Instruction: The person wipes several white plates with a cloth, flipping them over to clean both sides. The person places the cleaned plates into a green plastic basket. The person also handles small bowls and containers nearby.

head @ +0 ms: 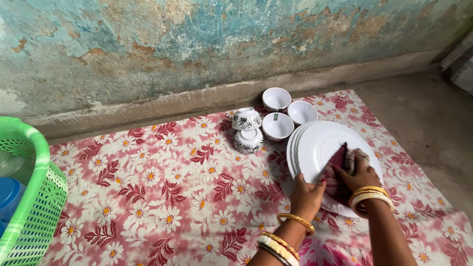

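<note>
Peeling blue-green plaster wall (197, 44), bare concrete floor (423, 113), red floral cloth (162, 197) spread below, soft daylight

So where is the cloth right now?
In the head view the dark checked cloth lies on the top plate of the white plate stack, right of centre, pressed down by the right hand, with the left hand at the stack's near edge.

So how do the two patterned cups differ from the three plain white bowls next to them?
The patterned cups carry dark leaf prints; the plain bowls show only white. The cups are stacked, the lower one at and the other on top, while the bowls sit side by side, mouths up. The cups lie farther from the plates. All rest on the floral cloth.
</note>
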